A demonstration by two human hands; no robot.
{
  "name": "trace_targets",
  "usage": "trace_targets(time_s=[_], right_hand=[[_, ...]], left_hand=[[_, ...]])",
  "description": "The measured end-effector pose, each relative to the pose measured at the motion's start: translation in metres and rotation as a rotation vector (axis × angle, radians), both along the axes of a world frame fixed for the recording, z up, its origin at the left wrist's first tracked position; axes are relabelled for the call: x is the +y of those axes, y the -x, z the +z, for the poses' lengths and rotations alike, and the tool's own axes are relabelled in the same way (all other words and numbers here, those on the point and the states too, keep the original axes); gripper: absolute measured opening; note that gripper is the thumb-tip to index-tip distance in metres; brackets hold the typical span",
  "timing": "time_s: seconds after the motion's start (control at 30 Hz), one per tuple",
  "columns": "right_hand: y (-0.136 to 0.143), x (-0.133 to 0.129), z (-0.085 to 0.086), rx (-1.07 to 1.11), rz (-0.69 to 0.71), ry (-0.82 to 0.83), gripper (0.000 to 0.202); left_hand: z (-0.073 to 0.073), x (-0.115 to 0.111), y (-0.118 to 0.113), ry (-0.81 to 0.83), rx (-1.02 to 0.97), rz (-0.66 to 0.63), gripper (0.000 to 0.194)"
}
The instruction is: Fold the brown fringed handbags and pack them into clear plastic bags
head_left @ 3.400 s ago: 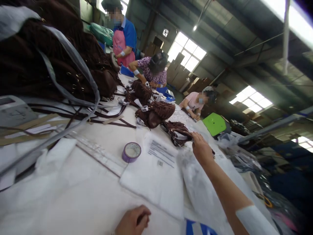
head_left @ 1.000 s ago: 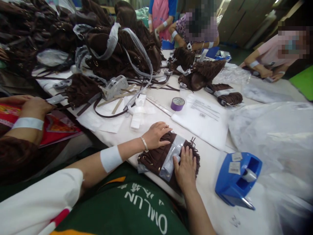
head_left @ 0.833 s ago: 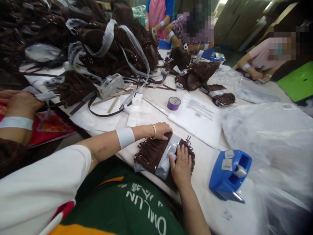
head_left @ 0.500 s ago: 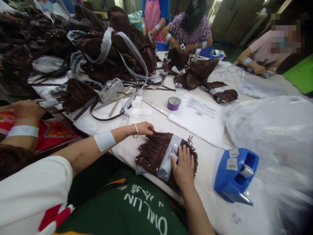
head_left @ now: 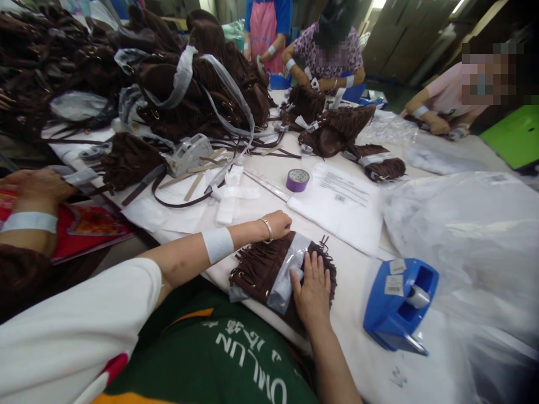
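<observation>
A dark brown fringed bag (head_left: 265, 272) lies flat on the table in front of me, with a band of clear plastic wrap (head_left: 287, 275) across its middle and metal eyelets along its near left edge. My right hand (head_left: 312, 289) rests on the right part of the bag, fingers stretched out flat over the fringe and the edge of the wrap. At the bag's far edge, my left hand (head_left: 278, 224) is closed, knuckles up. Whatever its fingers pinch is hidden behind them. A bracelet circles that wrist.
Right of the bag stands a blue tape dispenser (head_left: 402, 303). Beyond lie a purple tape roll (head_left: 297, 180), a printed white sheet (head_left: 341, 199) and heaped brown bags (head_left: 202, 84). Clear plastic bags (head_left: 463, 235) cover the right side. A co-worker's hands (head_left: 37, 185) are at left; other people stand opposite.
My left hand has moved right along the bag's far edge, from the left fringe toward the wrap. My right hand stays flat on the bag. The view has shifted slightly.
</observation>
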State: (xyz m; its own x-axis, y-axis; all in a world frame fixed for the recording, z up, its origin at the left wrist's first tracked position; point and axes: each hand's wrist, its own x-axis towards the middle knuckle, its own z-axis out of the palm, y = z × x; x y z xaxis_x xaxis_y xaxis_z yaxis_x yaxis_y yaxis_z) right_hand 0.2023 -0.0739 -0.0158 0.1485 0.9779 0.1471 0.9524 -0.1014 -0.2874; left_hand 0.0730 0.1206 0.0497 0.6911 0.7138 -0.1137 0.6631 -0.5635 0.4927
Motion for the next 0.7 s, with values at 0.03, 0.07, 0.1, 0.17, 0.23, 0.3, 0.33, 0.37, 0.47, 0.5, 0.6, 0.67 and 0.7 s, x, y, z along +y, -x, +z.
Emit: trace_targets(time_s=[0.03,0.07,0.1,0.17,0.23,0.3,0.33,0.37,0.47,0.5,0.6,0.67,0.7], right_hand=[[0.0,0.0,0.0,0.001,0.002,0.006,0.066],[0.0,0.0,0.001,0.0,0.004,0.015,0.066],[0.0,0.0,0.002,-0.003,0.003,0.026,0.066],[0.001,0.0,0.004,-0.015,-0.01,0.049,0.065],[0.001,0.0,0.005,-0.026,-0.019,0.066,0.065],[0.001,0.0,0.007,-0.028,-0.019,0.069,0.065],[0.002,0.0,0.007,-0.027,-0.018,0.067,0.065],[0.002,0.0,0.007,-0.024,-0.018,0.065,0.065],[0.002,0.001,0.006,-0.017,-0.021,0.062,0.064],[0.002,0.001,0.006,-0.015,-0.023,0.063,0.064],[0.003,0.0,0.008,-0.01,-0.03,0.068,0.064],[0.003,-0.001,0.011,-0.003,-0.025,0.067,0.063],[0.002,-0.001,0.011,0.001,-0.02,0.065,0.063]], left_hand=[[-0.003,0.0,0.0,0.001,0.002,0.019,0.008],[-0.005,0.001,0.004,0.005,0.009,0.036,0.01],[-0.007,0.002,0.011,0.014,0.021,0.052,0.012],[-0.006,0.003,0.032,0.045,0.056,0.075,0.016],[-0.001,0.004,0.052,0.073,0.095,0.076,0.017],[0.004,0.004,0.064,0.058,0.129,0.073,0.015],[0.007,0.003,0.066,0.025,0.143,0.08,0.014],[0.008,0.001,0.065,-0.026,0.151,0.095,0.014],[0.008,-0.007,0.049,-0.198,0.135,0.108,0.027],[0.006,-0.01,0.04,-0.235,0.121,0.079,0.032],[-0.004,-0.016,0.019,-0.273,0.098,-0.031,0.027],[-0.01,-0.014,0.016,-0.284,0.102,-0.043,0.017],[-0.013,-0.011,0.02,-0.29,0.108,-0.03,0.018]])
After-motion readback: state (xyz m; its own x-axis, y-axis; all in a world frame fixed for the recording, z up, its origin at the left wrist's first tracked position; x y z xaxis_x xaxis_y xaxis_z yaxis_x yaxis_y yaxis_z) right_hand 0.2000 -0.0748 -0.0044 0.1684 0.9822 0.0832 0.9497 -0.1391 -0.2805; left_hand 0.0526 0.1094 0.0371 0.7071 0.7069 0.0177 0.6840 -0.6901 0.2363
